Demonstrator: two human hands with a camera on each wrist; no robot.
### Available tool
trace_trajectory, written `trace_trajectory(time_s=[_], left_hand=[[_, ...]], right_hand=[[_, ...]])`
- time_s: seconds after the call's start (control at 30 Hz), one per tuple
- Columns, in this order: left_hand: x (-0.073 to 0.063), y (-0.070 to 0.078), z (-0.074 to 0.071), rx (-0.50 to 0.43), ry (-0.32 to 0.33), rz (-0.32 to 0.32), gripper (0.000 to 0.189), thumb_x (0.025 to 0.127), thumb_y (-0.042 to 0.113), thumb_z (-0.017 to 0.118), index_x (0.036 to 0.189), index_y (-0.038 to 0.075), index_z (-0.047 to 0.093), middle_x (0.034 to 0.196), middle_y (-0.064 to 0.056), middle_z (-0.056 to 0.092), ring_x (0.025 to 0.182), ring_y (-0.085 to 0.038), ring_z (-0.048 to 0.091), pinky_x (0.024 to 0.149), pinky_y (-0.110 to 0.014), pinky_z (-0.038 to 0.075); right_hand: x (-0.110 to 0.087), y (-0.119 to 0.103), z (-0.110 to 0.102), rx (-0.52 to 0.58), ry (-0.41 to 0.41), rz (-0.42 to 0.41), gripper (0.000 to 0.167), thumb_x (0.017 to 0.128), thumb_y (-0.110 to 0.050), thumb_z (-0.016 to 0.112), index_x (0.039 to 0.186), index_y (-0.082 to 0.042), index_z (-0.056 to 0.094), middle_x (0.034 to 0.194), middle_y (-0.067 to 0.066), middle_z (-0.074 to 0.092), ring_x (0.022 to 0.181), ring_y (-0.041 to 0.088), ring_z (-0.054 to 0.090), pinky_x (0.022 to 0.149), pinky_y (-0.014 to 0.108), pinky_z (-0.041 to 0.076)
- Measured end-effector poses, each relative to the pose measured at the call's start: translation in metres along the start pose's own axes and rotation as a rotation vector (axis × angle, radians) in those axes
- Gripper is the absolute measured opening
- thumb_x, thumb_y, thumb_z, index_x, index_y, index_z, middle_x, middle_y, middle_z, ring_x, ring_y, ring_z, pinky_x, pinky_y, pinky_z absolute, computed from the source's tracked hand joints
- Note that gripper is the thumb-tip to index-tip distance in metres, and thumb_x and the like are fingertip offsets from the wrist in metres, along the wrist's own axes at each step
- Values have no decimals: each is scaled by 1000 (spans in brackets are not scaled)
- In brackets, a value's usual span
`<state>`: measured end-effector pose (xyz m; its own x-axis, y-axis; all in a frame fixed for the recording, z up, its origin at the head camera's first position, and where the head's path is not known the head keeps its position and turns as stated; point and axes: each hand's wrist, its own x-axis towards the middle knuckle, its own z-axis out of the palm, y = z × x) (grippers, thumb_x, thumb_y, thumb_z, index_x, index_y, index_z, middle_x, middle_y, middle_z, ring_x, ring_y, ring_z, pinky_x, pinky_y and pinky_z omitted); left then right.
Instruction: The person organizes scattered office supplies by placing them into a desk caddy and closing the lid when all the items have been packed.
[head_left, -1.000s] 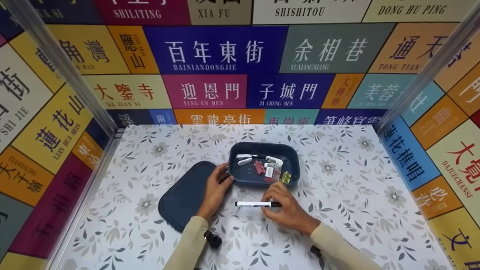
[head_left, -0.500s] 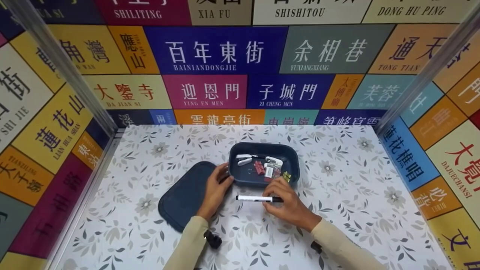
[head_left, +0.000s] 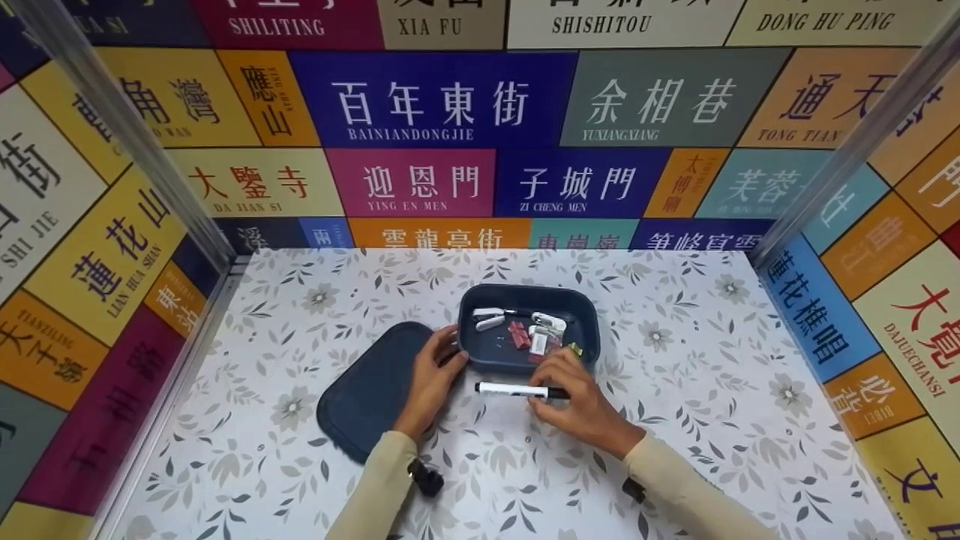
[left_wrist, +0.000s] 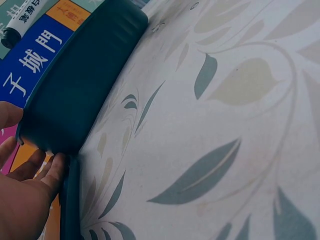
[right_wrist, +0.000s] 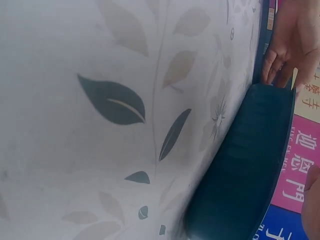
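Observation:
A dark blue open box (head_left: 529,367) stands on the table with small stationery inside. My left hand (head_left: 433,382) holds its left end, thumb by the rim and fingers against the outer wall; the left wrist view shows this hand (left_wrist: 30,185) close up. In front of the box, my right hand (head_left: 574,397) pinches a white whiteboard marker (head_left: 512,390) near its dark right end. The marker lies level above the table, its dark tip pointing left. Fingers of the right hand hide part of the box's near wall and a yellow item (head_left: 575,349).
Left of the box lies its dark blue lid (head_left: 367,397), partly behind the left hand. Inside the box are a white stapler-like item (head_left: 489,319), red pieces (head_left: 518,335) and a white block (head_left: 538,343). Walls printed with street signs (head_left: 427,101) enclose the flower-patterned table (head_left: 720,360).
My right hand has moved the marker slightly away from me, closer to the box's near wall. It now covers more of the yellow item. The left hand, box and lid have stayed put.

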<state>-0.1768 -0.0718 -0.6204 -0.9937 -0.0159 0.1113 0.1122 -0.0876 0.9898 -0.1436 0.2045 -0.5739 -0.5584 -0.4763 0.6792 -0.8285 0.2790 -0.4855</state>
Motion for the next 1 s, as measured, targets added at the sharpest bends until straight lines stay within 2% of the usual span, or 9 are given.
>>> trace_trajectory(time_s=[0.2,0.33,0.53,0.67,0.8,0.93,1.0], left_hand=[[0,-1,0,12,4,4,52,103,-5,69,153,-1,59,151,-30,61,141,-47,60,119,-52,47],[0,0,-1,37,4,5,52,103,-4,70,154,1,60,151,-29,62,141,-46,60,118,-55,48],[0,-1,-1,47,6,2,52,103,-5,68,154,-2,58,151,-30,61,140,-47,60,117,-51,50],[1,-2,0,47,8,0,52,103,-5,68,154,-3,57,151,-31,61,140,-48,60,115,-48,51],[0,0,0,29,4,-1,52,103,-5,68,154,-4,57,151,-31,60,141,-48,59,116,-48,50],[0,1,0,25,-1,2,52,103,-4,69,154,-4,57,152,-32,60,142,-49,59,117,-49,49],[0,0,0,23,1,4,52,103,-5,69,153,-5,57,151,-32,60,141,-49,59,116,-48,50]], right_hand=[[2,3,1,24,24,34,34,81,6,90,104,-14,74,106,3,71,106,30,58,109,33,40],[4,3,2,58,60,44,36,77,13,90,102,-9,74,104,8,71,104,35,58,107,30,41],[15,-14,-2,103,120,83,36,70,23,87,96,3,72,97,17,71,100,43,57,103,28,43],[20,-21,-5,91,147,97,38,67,26,85,96,4,72,95,17,70,100,42,57,105,27,43],[20,-15,-4,93,156,111,37,69,25,85,96,3,72,96,16,71,102,40,56,105,25,42],[10,3,0,97,151,133,38,71,21,89,98,0,74,98,13,73,105,39,57,108,23,41],[10,3,0,98,152,143,37,72,20,89,98,0,74,98,13,73,105,39,57,108,23,41]])
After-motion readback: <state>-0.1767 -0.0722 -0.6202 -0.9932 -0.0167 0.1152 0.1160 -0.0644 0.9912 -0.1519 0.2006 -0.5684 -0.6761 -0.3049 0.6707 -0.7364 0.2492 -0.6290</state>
